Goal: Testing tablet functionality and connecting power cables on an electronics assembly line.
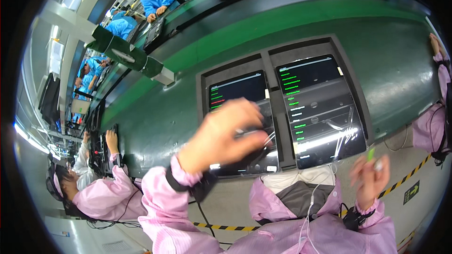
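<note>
Left hand (225,135), curled and blurred, is over the left tablet (246,88); whether it grips anything, I cannot tell. Right hand (370,176), near the right tablet (322,115), pinches a small green item (371,154). Both tablets lie in a gray tray (282,127).

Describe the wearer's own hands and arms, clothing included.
Both the left hand and right hand are ungloved across the palm. The left sleeve and right sleeve are pink, finely striped. A black band rings the left wrist; black wristwear sits at the right, its details unclear.
</note>
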Available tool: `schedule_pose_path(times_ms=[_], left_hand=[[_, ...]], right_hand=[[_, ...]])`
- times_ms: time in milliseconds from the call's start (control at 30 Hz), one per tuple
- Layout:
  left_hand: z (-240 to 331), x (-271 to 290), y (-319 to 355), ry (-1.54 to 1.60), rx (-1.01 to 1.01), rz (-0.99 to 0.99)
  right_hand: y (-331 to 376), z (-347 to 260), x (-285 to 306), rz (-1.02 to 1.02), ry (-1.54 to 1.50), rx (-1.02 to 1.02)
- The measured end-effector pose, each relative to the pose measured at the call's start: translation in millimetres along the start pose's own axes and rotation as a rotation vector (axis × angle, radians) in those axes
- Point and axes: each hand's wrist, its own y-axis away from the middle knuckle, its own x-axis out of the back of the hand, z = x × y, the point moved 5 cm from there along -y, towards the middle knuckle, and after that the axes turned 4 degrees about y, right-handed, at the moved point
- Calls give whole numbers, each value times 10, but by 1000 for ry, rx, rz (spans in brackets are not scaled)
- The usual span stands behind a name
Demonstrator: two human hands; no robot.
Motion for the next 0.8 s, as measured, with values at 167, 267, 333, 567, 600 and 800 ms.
schedule_pose_path(times_ms=[167, 267, 333, 567, 600, 800], left_hand=[[-1207, 488, 246, -128, 500, 260], [-1575, 390, 393, -41, 483, 166], [-1685, 336, 446, -30, 471, 142], [-1683, 268, 482, -114, 585, 27], [-1666, 254, 489, -96, 590, 38], [-1559, 180, 569, -169, 628, 145]], right_hand=[[429, 342, -629, -528, -131, -298], [551, 495, -1005, -660, -90, -377], [569, 485, -1174, -700, 108, -193], [762, 522, -1572, -786, 489, 281], [774, 527, -1598, -789, 514, 335], [789, 538, -1708, -688, 419, 344]])
